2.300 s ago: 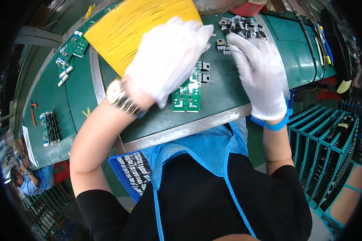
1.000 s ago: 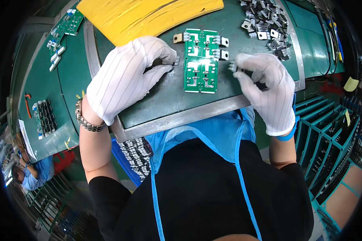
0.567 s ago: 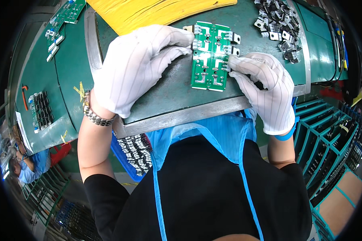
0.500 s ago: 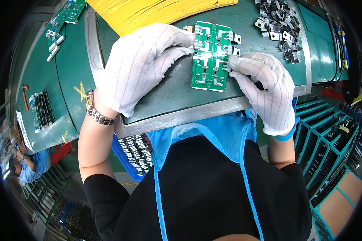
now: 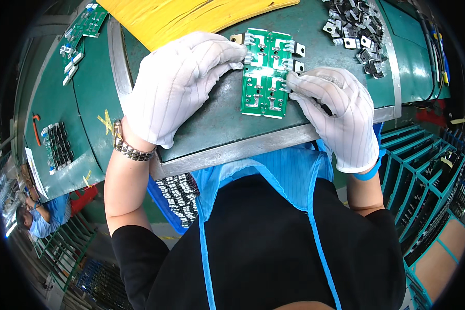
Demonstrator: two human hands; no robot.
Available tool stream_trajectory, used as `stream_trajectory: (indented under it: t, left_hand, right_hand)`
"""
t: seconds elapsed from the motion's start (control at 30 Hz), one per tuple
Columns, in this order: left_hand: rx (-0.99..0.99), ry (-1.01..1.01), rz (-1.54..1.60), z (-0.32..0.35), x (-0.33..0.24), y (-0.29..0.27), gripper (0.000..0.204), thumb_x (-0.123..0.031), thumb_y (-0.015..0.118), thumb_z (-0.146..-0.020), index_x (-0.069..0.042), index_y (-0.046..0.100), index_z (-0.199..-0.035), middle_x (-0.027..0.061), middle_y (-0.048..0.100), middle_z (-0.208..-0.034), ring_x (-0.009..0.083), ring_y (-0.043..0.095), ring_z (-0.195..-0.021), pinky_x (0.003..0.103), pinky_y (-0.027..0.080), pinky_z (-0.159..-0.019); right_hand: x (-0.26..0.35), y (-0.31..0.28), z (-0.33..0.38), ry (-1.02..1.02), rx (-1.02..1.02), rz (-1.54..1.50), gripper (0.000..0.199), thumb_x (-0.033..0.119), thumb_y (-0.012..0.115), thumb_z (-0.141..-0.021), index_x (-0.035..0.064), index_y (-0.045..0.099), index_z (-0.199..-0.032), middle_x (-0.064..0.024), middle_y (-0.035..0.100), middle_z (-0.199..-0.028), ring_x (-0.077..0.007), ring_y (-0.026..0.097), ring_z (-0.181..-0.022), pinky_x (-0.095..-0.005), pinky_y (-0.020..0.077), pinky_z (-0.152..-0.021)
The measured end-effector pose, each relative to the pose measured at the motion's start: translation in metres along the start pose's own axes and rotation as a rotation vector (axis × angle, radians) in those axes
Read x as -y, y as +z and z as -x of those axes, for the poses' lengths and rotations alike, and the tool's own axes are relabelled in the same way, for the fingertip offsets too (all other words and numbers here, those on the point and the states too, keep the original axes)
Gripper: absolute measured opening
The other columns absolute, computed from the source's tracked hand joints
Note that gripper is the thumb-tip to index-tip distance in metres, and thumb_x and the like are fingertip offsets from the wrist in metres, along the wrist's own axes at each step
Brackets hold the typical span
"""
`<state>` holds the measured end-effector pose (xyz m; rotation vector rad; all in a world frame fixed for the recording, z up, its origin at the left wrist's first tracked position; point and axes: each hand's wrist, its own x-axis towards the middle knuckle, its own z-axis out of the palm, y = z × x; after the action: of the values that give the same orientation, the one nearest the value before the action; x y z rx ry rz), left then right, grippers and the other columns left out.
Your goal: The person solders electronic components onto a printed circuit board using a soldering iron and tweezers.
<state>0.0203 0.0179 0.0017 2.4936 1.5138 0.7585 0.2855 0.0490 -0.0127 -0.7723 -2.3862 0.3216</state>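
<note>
Two gloved hands work a green board (image 5: 266,72) on the dark mat (image 5: 212,116), much as half a second ago. Left hand (image 5: 178,85) pinches its left edge; right hand (image 5: 336,111) pinches a part at its right edge. Loose parts (image 5: 359,33) lie beyond.

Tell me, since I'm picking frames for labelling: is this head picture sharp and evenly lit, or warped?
Head view: the green circuit board and both gloved hands, left hand and right hand, look sharp and evenly lit; the metal tray edge bows from fisheye distortion; the corners are black.
</note>
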Motion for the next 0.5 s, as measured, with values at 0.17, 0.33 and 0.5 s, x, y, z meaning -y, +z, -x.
stream_trajectory:
  t: [0.17,0.33,0.5]
  left_hand:
    - [-0.004,0.025,0.019,0.0004,0.0016,-0.0001,0.022,-0.006,0.074,-0.080,-0.010,0.072,-0.102,0.0045,0.074,-0.101,0.0235,0.071,-0.094,0.031,0.057,-0.080]
    - [0.013,0.037,0.005,0.0001,0.0013,-0.0002,0.025,-0.004,0.074,-0.080,-0.010,0.072,-0.103,0.0052,0.073,-0.102,0.0244,0.071,-0.094,0.032,0.057,-0.080]
    - [0.028,0.037,-0.030,0.0002,0.0002,-0.0002,0.027,-0.003,0.074,-0.079,-0.010,0.071,-0.106,0.0060,0.073,-0.103,0.0253,0.070,-0.094,0.032,0.057,-0.080]
  right_hand:
    - [0.0005,-0.0005,0.0021,0.008,0.017,0.016,0.032,0.012,0.079,-0.077,0.0160,0.071,-0.107,-0.0024,0.067,-0.095,-0.0232,0.065,-0.088,-0.0352,0.0523,-0.078]
    - [0.0016,-0.0010,0.0017,0.011,0.026,0.036,0.030,0.013,0.078,-0.078,0.0161,0.070,-0.107,-0.0020,0.067,-0.097,-0.0229,0.065,-0.089,-0.0353,0.0519,-0.078]
    - [0.0038,-0.0033,0.0028,0.033,0.030,0.039,0.028,0.014,0.076,-0.079,0.0161,0.070,-0.107,-0.0022,0.066,-0.099,-0.0226,0.064,-0.091,-0.0353,0.0514,-0.079]
